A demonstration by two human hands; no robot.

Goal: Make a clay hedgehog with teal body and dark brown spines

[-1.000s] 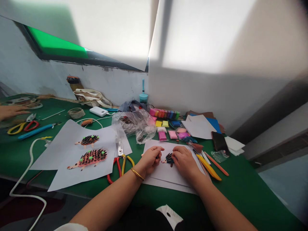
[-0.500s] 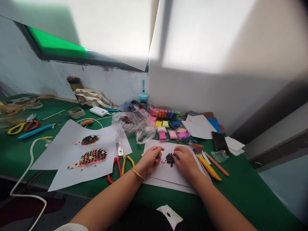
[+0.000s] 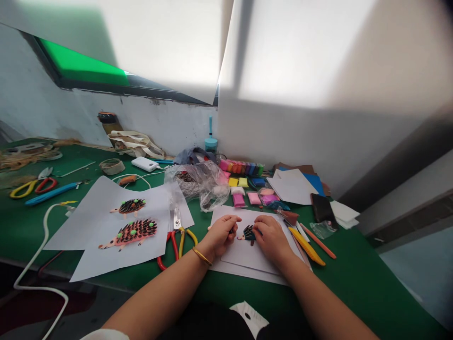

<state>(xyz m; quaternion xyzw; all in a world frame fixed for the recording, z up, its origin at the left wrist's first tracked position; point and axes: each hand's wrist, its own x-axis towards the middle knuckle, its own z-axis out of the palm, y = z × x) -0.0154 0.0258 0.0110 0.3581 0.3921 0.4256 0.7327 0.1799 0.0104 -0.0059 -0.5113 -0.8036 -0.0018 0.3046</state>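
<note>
A small hedgehog figure (image 3: 248,233) with a dark blue body, black spikes and a pale snout lies on white paper (image 3: 244,262) before me. My right hand (image 3: 271,234) is over its right side, fingers bent and pressed together at the spikes; what they pinch is too small to make out. Left of the figure, my left hand (image 3: 222,233) is curled with thumb and fingertips together around small dark bits I cannot identify. Two finished-looking hedgehogs, a smaller dark one (image 3: 131,206) and a larger pink one (image 3: 134,231) with green dots, lie on papers at the left.
Red-and-yellow handled pliers (image 3: 177,243) lie beside my left forearm. Behind the paper are clay packets (image 3: 239,200) and a plastic bag (image 3: 203,182). A yellow cutter (image 3: 307,246) sits right of my right hand. More tools and a white cable (image 3: 44,245) are at left.
My right hand has shifted very slightly left over the hedgehog. My left hand looks the same.
</note>
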